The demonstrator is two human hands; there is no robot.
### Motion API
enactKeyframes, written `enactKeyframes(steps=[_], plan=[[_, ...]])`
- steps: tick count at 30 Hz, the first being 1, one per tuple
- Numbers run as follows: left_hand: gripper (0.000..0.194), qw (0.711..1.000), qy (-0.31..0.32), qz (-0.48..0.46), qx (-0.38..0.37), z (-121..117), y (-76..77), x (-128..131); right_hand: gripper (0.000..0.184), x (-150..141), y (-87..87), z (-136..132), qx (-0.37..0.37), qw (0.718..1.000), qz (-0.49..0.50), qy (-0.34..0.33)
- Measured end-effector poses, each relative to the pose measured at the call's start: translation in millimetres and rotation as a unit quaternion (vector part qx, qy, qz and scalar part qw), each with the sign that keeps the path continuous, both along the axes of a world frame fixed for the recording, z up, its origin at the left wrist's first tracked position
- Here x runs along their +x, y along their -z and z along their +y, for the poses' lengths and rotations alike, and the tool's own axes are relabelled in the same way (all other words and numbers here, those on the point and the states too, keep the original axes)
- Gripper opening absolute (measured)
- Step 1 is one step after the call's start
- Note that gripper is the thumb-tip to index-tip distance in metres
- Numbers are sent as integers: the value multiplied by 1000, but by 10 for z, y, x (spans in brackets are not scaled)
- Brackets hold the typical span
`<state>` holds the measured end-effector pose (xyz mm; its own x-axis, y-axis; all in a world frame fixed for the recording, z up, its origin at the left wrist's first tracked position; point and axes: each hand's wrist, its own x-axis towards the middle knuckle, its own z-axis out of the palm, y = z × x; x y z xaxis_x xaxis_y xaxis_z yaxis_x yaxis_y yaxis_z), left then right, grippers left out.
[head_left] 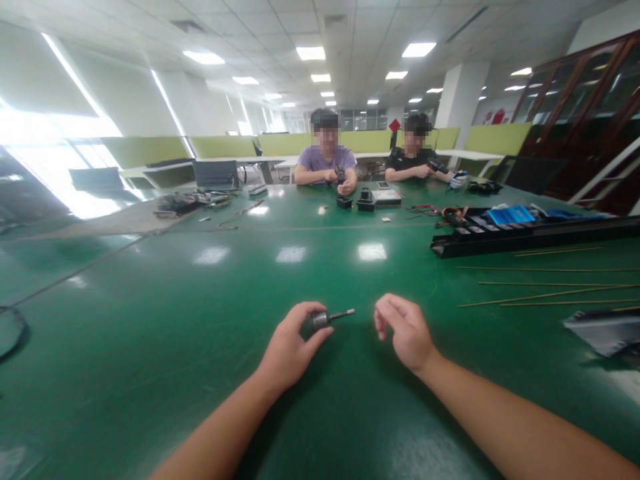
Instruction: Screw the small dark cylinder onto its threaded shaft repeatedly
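A small grey metal cylinder with a thin shaft (320, 321) is pinched between the thumb and fingers of my left hand (289, 343). Its shaft points right, toward my other hand, and ends in a pale tip. Across a short gap from that tip is my right hand (407, 331), its fingers curled inward and together. The inside of this hand is turned away, so anything in it is hidden. Both hands are just above the green tabletop (225, 293).
Thin brass-coloured rods (545, 285) and a long black channel (535, 237) lie on the right, with a blue packet (511, 215) behind. Black boxes (365, 202) stand farther back. Two people sit across the table, holding dark tools. A black cable (19, 333) lies at far left.
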<state>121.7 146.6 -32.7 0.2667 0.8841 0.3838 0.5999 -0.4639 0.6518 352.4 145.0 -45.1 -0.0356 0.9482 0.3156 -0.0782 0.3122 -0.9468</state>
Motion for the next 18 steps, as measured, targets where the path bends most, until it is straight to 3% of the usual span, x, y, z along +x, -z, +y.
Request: enactKeyframes(steps=[4,7,9,13,15,18], plan=[[31,998,-48,-39,-21,20,-20,-21,52,-31,39,63,-56,993,103,2],[48,979,-80,-162,-94,37,-47,-14,55,-53,56,95,-69,991,115,-3],[55,943,-101,-283,-141,41,-98,-1,56,-63,62,107,-76,991,113,-7],[46,865,-90,-458,-185,-25,-292,-49,57,-80,73,122,-87,990,113,-23],[46,853,-73,-478,-196,-126,-397,-170,57,-91,78,127,-89,989,115,-29],[54,872,-117,-434,-194,-384,-501,-501,57,-111,84,123,-89,988,117,-40]])
